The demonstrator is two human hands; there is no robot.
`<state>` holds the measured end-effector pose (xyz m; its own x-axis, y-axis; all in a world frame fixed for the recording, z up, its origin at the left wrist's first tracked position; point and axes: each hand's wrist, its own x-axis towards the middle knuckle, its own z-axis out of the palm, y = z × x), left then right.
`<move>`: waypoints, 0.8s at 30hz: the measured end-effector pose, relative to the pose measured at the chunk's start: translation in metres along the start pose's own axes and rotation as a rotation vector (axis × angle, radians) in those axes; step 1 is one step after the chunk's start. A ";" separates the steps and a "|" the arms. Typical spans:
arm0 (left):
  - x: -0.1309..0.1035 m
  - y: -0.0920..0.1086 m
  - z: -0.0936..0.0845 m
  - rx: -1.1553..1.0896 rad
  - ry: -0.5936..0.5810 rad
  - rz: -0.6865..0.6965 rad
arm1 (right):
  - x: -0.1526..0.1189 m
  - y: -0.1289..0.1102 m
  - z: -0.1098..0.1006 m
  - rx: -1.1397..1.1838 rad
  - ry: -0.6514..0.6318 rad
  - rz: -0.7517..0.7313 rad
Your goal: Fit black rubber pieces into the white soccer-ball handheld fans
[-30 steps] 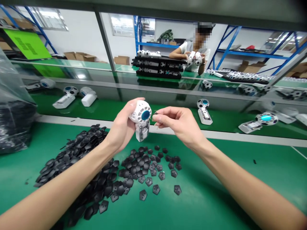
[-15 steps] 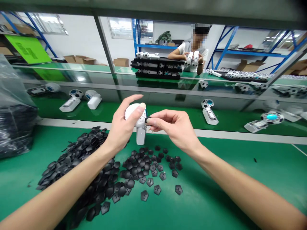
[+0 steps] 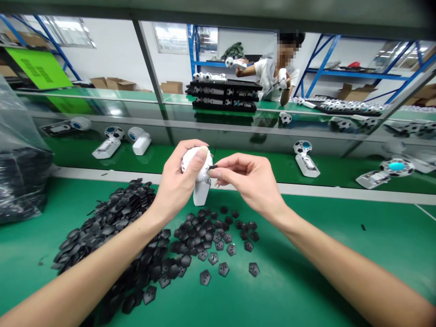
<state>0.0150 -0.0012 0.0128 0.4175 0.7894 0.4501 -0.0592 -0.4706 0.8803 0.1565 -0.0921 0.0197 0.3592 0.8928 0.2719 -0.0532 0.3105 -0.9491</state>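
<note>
My left hand (image 3: 179, 179) is closed around the round head of a white plastic device (image 3: 201, 193), whose rectangular handle points down. Between the thumb and fingers of my right hand (image 3: 247, 179) is a small black pentagon piece (image 3: 213, 167), held at the right side of the round head. Whether the piece sits in the head or only touches it, I cannot tell. Below both hands, a group of loose black pentagon pieces (image 3: 197, 234) is spread on the green table, beside a larger heap of them (image 3: 112, 218) partly hidden by my left forearm.
A clear plastic bag (image 3: 20, 181) of black pieces stands at the left. On the green conveyor (image 3: 238, 159) beyond the pale rail lie several ball-headed devices (image 3: 306, 159). Across it, a co-worker (image 3: 272, 77) holds two devices beside stacked black trays (image 3: 225, 95).
The white device has tilted slightly and shifted right in my left hand. Devices on the conveyor have moved to the right. The co-worker has stretched one arm out to the left with a device.
</note>
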 end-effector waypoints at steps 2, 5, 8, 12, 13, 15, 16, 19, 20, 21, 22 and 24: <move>0.000 0.001 0.000 0.004 -0.005 0.003 | 0.001 -0.001 -0.001 -0.007 -0.007 0.005; 0.000 0.001 0.000 0.009 -0.003 0.017 | 0.003 -0.004 -0.004 -0.054 -0.037 -0.015; 0.000 0.002 0.000 0.014 -0.010 0.037 | 0.002 -0.008 -0.008 -0.143 -0.075 -0.066; 0.000 0.002 -0.003 0.061 -0.066 0.070 | -0.002 -0.013 -0.010 -0.274 -0.079 -0.134; 0.001 0.001 -0.004 0.084 -0.088 0.091 | -0.003 -0.013 -0.010 -0.286 -0.078 -0.136; 0.001 -0.001 -0.006 0.134 -0.124 0.143 | -0.004 -0.014 -0.010 -0.303 -0.080 -0.134; 0.002 -0.002 -0.007 0.157 -0.134 0.169 | -0.005 -0.015 -0.010 -0.311 -0.080 -0.133; 0.003 -0.005 -0.009 0.181 -0.137 0.221 | -0.006 -0.016 -0.010 -0.326 -0.089 -0.115; 0.003 -0.005 -0.009 0.178 -0.133 0.233 | -0.007 -0.017 -0.010 -0.330 -0.096 -0.103; 0.004 -0.006 -0.009 0.173 -0.127 0.246 | -0.008 -0.018 -0.011 -0.335 -0.110 -0.089; 0.004 -0.006 -0.009 0.169 -0.119 0.260 | -0.008 -0.020 -0.011 -0.344 -0.127 -0.078; 0.004 -0.007 -0.009 0.166 -0.106 0.285 | -0.010 -0.025 -0.012 -0.377 -0.175 -0.070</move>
<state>0.0089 0.0087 0.0097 0.4978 0.5759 0.6485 -0.0421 -0.7308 0.6813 0.1652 -0.1125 0.0391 0.1846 0.9259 0.3296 0.3224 0.2597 -0.9103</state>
